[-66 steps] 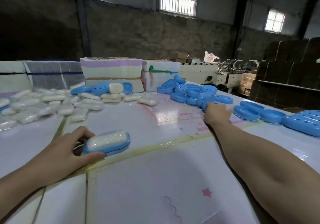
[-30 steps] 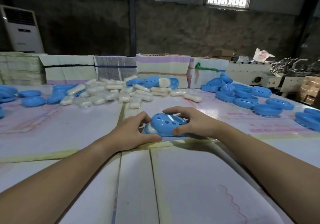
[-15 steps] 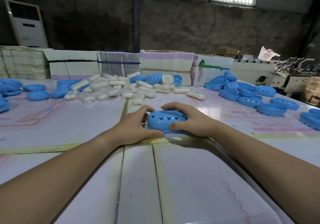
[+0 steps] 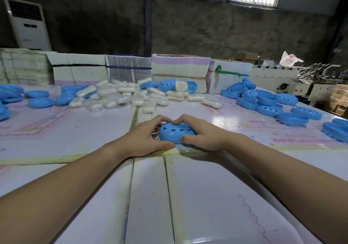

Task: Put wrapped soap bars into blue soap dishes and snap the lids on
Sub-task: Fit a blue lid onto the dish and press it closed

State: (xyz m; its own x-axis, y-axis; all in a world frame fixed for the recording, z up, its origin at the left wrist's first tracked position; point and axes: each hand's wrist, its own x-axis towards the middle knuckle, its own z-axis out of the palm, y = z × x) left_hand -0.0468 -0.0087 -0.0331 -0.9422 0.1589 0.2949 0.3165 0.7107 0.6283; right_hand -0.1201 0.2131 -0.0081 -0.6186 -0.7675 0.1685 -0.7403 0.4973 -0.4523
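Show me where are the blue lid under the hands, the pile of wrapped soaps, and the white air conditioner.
blue lid (image 4: 174,133): head view, domed top.
pile of wrapped soaps (image 4: 122,95): head view, middle.
white air conditioner (image 4: 28,25): head view, front panel.

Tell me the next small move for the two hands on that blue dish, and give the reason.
Probably press down once more: the left hand and right hand grip the heart-holed lid over its dish, and whether it has snapped shut cannot be seen.
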